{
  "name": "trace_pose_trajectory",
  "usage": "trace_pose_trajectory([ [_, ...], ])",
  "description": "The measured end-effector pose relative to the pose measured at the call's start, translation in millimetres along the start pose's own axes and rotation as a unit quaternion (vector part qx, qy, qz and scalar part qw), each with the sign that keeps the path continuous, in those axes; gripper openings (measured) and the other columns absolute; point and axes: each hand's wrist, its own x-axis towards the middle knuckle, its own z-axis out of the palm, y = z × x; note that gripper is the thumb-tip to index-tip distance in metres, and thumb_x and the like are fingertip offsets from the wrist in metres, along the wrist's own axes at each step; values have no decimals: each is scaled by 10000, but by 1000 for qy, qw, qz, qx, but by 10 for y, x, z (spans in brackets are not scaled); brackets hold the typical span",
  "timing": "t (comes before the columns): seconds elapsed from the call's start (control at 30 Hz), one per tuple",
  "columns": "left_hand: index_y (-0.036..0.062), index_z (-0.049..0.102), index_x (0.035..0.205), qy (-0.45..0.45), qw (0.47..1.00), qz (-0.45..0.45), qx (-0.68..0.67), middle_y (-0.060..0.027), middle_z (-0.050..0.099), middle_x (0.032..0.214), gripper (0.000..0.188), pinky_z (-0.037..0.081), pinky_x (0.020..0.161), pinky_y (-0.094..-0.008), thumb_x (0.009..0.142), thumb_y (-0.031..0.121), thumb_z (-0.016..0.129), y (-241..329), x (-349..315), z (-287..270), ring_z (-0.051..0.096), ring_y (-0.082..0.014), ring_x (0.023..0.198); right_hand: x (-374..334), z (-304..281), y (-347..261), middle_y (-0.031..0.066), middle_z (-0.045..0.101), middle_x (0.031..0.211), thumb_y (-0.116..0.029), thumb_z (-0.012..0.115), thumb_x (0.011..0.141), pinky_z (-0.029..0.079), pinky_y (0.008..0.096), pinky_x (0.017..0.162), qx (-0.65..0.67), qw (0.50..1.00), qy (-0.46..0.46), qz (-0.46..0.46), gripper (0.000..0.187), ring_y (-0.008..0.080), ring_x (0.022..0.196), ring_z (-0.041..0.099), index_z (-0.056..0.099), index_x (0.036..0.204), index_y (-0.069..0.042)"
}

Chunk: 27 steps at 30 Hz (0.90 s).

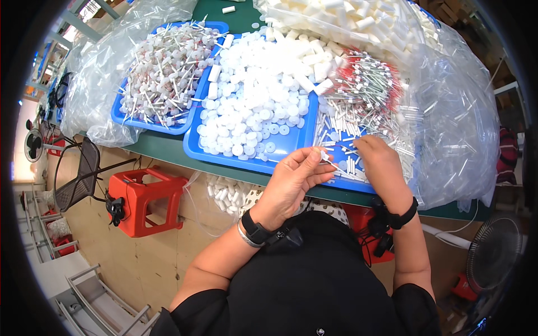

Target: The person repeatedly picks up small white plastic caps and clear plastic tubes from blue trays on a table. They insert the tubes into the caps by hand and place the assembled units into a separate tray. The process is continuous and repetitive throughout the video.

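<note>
Rod [337,166] slants rightward toward you, pinched in your left hand [291,182]; right hand [384,165] curls, grip unclear, over tray [353,185] of tubes [352,165].

You have a green table [241,18] before you. Three blue plastic trays stand on it side by side: the left tray [116,112], the middle tray [294,144] and the right tray [353,185]. A crumpled clear bag [92,95] lies toward your left end, a clear plastic sheet bag [457,123] toward your right. Behind the trays lies one loose white cylinder [228,9].
</note>
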Motion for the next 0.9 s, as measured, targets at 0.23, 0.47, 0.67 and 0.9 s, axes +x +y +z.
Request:
trace_pose_trajectory([
  [0.23, 34, 609, 1122, -10, 1000, -12, -8, -120, 673, 1052, 263, 574, 863, -323, 992, 261, 593, -16, 13, -51, 689, -220, 996, 17, 21, -14, 126, 561, 833, 14, 573, 767, 523, 407, 664, -54, 998, -41, -8, 72, 304, 792, 612, 546, 823, -23],
  [0.47, 23, 591, 1151, 3, 1000, 20, 8, -124, 669, 1048, 262, 571, 880, -320, 997, 235, 585, 25, 4, -18, 685, -240, 1016, 30, -91, -91, 133, 613, 752, -38, 610, 874, 502, 391, 606, 81, 997, 10, 10, 46, 304, 678, 638, 571, 877, -14],
  [0.67, 14, 582, 1166, 13, 999, 51, -15, -128, 661, 1072, 262, 568, 901, -327, 1002, 219, 575, 51, 13, 29, 678, -251, 1036, -1, -268, -317, 124, 656, 768, -26, 664, 860, 488, 338, 560, 262, 963, -5, 58, 65, 273, 626, 646, 624, 911, -18],
  [0.9, 13, 583, 1155, 25, 998, 56, -23, -134, 664, 1066, 251, 568, 905, -326, 1001, 210, 578, 22, 47, -11, 678, -252, 1035, -34, -254, -333, 121, 660, 777, -21, 685, 844, 494, 341, 563, 257, 966, 25, 35, 87, 270, 630, 644, 628, 909, -8],
])
